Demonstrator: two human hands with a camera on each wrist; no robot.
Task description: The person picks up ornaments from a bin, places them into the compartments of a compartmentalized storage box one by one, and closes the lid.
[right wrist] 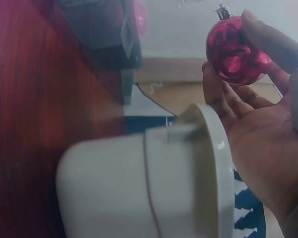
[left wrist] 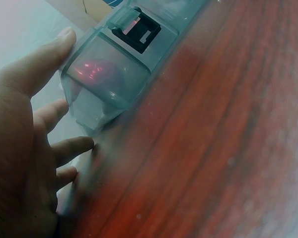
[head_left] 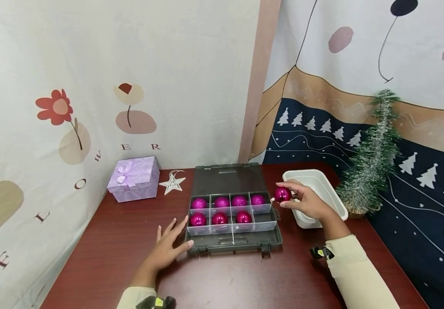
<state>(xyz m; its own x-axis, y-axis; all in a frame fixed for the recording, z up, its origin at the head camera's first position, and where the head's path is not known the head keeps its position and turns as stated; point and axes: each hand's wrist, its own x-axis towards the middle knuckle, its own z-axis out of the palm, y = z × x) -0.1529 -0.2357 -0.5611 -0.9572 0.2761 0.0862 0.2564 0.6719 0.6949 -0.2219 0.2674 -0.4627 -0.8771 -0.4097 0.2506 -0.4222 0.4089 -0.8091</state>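
Note:
My right hand (head_left: 310, 202) pinches a shiny magenta Christmas ball (head_left: 282, 195) between thumb and fingers, just right of the divided box. Its silver cap (right wrist: 224, 12) shows in the right wrist view. The dark see-through organizer box (head_left: 210, 243) lies with its lid (head_left: 227, 181) folded back. Glittery magenta balls (head_left: 221, 202) fill the back row. Three shiny ones (head_left: 220, 218) sit in the middle row, whose rightmost cell holds none; the front compartments are bare. At the box's left front corner, my left hand (head_left: 165, 249) has its fingers spread and seems to touch the side.
A white plastic tub (head_left: 338, 201) stands under and beside my right hand. Behind it rises a small frosted Christmas tree (head_left: 376, 159). A lilac gift box (head_left: 138, 182) and a white star ornament (head_left: 172, 183) are at the back left of the reddish-brown table (head_left: 268, 279).

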